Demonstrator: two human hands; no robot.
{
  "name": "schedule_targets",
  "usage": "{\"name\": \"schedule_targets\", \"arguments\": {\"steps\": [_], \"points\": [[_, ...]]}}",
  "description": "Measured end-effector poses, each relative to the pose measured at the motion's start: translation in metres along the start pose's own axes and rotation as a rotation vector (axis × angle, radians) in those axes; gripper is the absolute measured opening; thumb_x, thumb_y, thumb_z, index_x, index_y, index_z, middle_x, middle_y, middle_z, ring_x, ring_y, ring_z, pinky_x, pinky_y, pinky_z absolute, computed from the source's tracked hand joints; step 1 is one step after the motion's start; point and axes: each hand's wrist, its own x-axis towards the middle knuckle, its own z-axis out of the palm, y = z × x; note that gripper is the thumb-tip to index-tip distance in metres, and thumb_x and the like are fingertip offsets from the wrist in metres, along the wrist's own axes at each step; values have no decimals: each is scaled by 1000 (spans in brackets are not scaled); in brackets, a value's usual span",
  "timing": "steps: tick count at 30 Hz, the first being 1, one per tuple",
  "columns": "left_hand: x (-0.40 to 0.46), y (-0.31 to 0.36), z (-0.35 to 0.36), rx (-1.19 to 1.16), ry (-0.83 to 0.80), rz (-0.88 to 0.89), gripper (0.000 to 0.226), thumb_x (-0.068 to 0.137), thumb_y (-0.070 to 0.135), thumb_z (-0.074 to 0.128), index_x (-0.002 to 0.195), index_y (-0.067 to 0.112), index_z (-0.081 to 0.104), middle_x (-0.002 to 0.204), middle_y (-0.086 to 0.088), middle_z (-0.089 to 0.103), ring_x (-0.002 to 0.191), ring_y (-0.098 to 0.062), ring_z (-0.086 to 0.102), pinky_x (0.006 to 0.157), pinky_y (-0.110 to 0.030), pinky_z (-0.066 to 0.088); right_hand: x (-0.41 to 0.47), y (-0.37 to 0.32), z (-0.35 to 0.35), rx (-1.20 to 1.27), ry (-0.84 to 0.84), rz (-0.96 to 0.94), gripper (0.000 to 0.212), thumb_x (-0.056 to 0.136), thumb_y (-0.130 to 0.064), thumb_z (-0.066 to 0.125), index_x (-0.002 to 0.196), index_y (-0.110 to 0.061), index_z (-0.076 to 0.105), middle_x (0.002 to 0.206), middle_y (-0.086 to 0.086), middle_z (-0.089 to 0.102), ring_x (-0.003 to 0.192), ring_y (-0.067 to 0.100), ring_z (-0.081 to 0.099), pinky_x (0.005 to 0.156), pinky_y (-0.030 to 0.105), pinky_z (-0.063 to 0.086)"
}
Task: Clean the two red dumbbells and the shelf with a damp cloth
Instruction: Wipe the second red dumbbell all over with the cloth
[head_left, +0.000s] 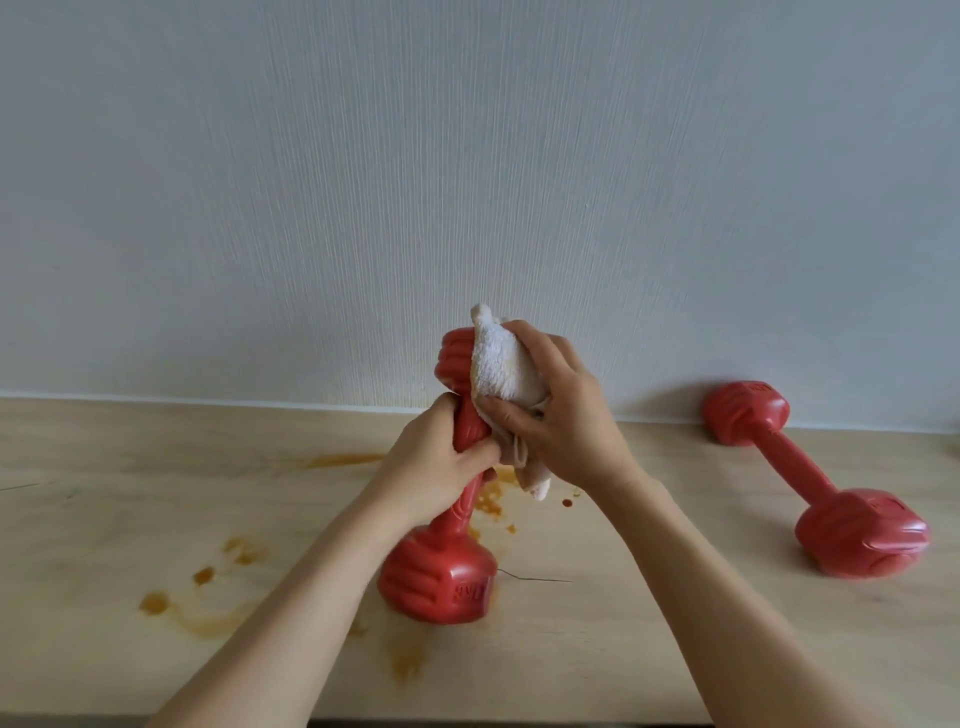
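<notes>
A red dumbbell (441, 571) stands tilted on its lower head on the pale wooden shelf (649, 597). My left hand (441, 457) grips its handle. My right hand (561, 415) holds a white cloth (506, 369) wrapped over the upper head, and a corner of the cloth hangs down by the handle. The second red dumbbell (810, 478) lies flat on the shelf to the right, its far head near the wall.
Orange-brown stains (208, 597) spread over the shelf left of and around the held dumbbell, with a smear (337, 460) further back. A small red drop (568, 502) lies by the cloth. A textured pale wall (467, 182) closes the back.
</notes>
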Motion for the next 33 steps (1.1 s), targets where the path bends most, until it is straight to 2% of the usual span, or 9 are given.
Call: {"name": "schedule_targets", "arguments": {"steps": [2,7,11,13,16,21,25,29,33], "points": [[-7,0,7,126,94,17,33,81,27,69,102,14,48,85,3,63,73,-9,62,62,-16,47,-1,0,-1,-21,5,11,64,79,-25,74,135,-19,44,115,-3,45,99,2,44,83,-4,28],[-11,-1,13,140,238,52,38,79,26,73,95,15,41,73,9,54,61,-2,53,50,-10,41,-2,-10,11,-117,12,-66,64,82,-38,66,138,-20,42,128,4,44,106,6,43,84,2,30],[-8,-9,7,32,151,78,40,73,28,74,101,14,49,81,4,61,72,-12,62,60,-19,47,-2,-3,12,5,6,-112,68,81,-43,65,140,-24,36,132,1,39,117,4,40,95,3,29],[-7,-10,8,-74,81,81,37,67,33,69,94,17,51,78,3,62,69,-12,63,63,-28,50,-4,9,11,62,4,-134,72,80,-48,63,140,-26,30,135,1,34,124,8,38,102,7,27],[-5,-10,11,-223,-17,87,28,69,22,67,90,10,51,75,-3,61,62,-11,60,61,-27,49,-5,21,10,75,-11,-141,72,83,-51,56,140,-22,24,140,8,27,131,14,32,107,10,24],[-4,-11,10,-334,-108,81,24,72,11,64,92,9,51,77,-7,60,60,-12,58,58,-27,49,-6,29,5,33,-41,-146,67,88,-32,58,142,-18,22,141,14,27,128,8,31,105,8,23],[-4,-12,5,-406,-163,37,28,72,9,63,97,8,50,80,-9,57,57,-13,56,55,-26,48,-7,26,2,30,-90,-119,68,86,-20,62,142,-15,23,138,6,31,126,3,32,106,8,23],[-5,-11,0,-358,-214,47,21,75,8,63,92,9,51,73,-1,61,59,-12,56,57,-26,47,-8,15,1,73,-97,-66,72,80,-33,68,139,-24,27,132,3,41,117,2,43,96,7,33],[-7,-4,1,-278,-169,46,22,78,-1,66,89,10,51,64,1,57,56,-11,56,55,-24,47,-5,-2,0,21,-7,-17,78,69,-44,78,134,-20,41,122,0,51,108,4,50,90,4,36]]}}
